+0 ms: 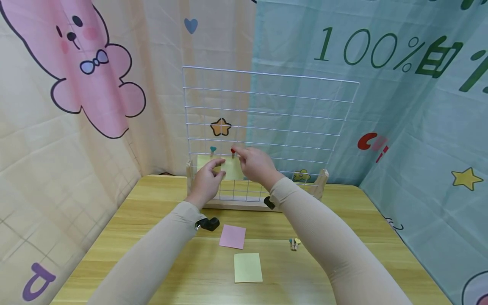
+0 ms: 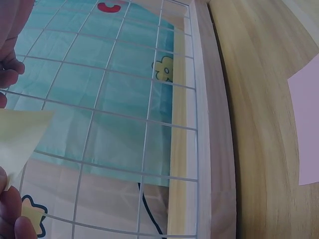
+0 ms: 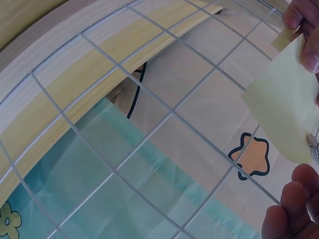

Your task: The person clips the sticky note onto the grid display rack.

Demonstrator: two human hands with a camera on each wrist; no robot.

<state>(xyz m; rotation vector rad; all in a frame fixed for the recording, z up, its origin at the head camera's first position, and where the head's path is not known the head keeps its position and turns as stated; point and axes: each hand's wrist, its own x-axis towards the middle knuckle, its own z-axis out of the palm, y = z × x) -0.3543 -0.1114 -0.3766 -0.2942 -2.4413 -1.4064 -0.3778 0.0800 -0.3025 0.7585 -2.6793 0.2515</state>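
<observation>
A pale yellow sticky note (image 1: 233, 170) lies against the white wire grid (image 1: 267, 112). My left hand (image 1: 205, 183) pinches this note by its left edge between thumb and finger. At its top edge is a small clothespin with a red heart (image 1: 233, 151), which my right hand (image 1: 258, 164) pinches. The clothespin's metal spring (image 3: 313, 141) shows against the paper in the right wrist view. Left of it, another yellow note (image 1: 203, 161) hangs under a teal-heart clothespin (image 1: 213, 149), partly hidden by my left hand.
On the wooden table (image 1: 183, 271) lie a pink note (image 1: 233, 237) and a yellow note (image 1: 248, 267). Several small clothespins (image 1: 294, 244) are grouped near my right forearm. A wooden base (image 1: 236, 204) supports the grid. Printed curtains (image 1: 160, 106) surround the table.
</observation>
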